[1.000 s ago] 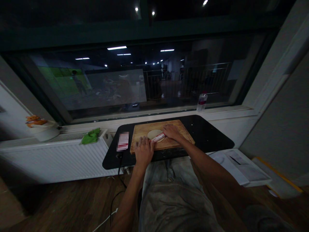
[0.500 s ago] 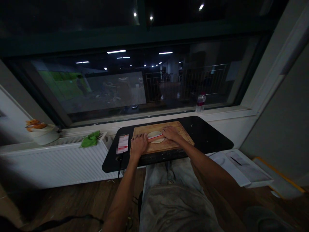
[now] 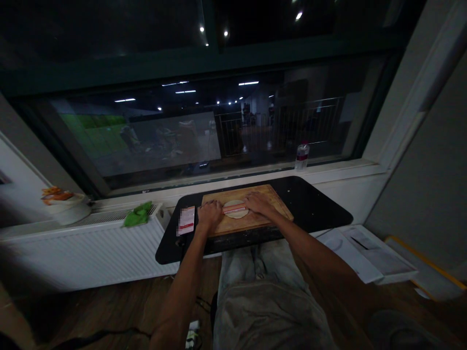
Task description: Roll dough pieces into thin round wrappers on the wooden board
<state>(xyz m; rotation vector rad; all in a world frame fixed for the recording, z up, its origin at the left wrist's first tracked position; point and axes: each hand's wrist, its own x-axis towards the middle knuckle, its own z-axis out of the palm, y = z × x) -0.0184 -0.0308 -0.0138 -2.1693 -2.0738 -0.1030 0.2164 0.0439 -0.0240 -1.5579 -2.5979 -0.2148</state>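
A flat round of pale dough [image 3: 233, 215] lies on a wooden board [image 3: 255, 219] set on a small black table [image 3: 314, 204]. Across the dough lies a reddish roller [image 3: 234, 209]. My left hand [image 3: 209, 214] rests palm down on the roller's left end, fingers laid over it. At the roller's right end my right hand [image 3: 257, 202] presses down the same way. Both forearms reach forward from my lap.
A red and white packet [image 3: 186, 219] lies on the table left of the board. A green cloth [image 3: 137, 214] and a white bowl [image 3: 67, 208] sit on the radiator ledge at left. A water bottle [image 3: 301, 155] stands on the windowsill. Papers [image 3: 365, 253] lie at right.
The roller has turned from tilted to level across the dough and moved away from me. My left hand slid forward onto its left end; the right hand stayed on the right end.
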